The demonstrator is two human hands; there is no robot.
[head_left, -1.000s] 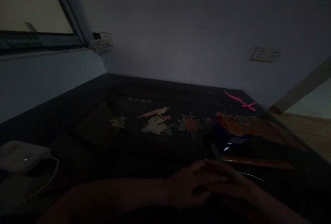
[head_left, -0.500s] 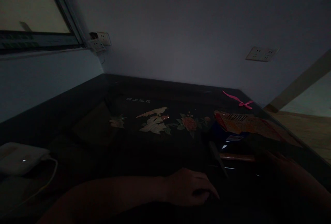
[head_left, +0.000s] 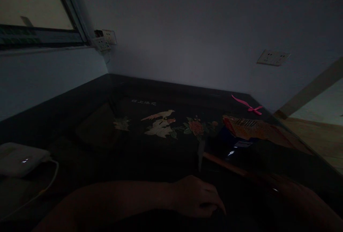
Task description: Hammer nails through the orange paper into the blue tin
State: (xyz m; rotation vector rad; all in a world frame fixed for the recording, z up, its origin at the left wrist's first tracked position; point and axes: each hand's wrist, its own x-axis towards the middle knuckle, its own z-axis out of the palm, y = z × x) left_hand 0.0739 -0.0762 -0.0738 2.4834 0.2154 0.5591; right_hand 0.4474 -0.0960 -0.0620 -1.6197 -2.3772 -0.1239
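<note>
In the dim head view, my right hand (head_left: pixel 281 185) is closed around the far end of a hammer's wooden handle (head_left: pixel 227 163). The metal hammer head (head_left: pixel 200 155) points left, just above the dark tabletop or touching it; I cannot tell which. My left hand (head_left: pixel 198 197) rests near the front edge, below the hammer head and apart from it. Its fingers curl down with the tips close together, and whatever may be between them is too dark to see.
A blue box (head_left: pixel 233 137) with an orange-red patterned piece (head_left: pixel 249 128) lies behind the hammer. Farther back is a pink ribbon (head_left: pixel 250 108). A white device (head_left: pixel 21 158) with a cable stands at left. Bird and flower designs (head_left: pixel 160 126) decorate the dark tabletop (head_left: pixel 160 89).
The hammer has shifted left, and its handle now slants down to the right. My right hand has moved slightly down with it. My left hand stays nearly still.
</note>
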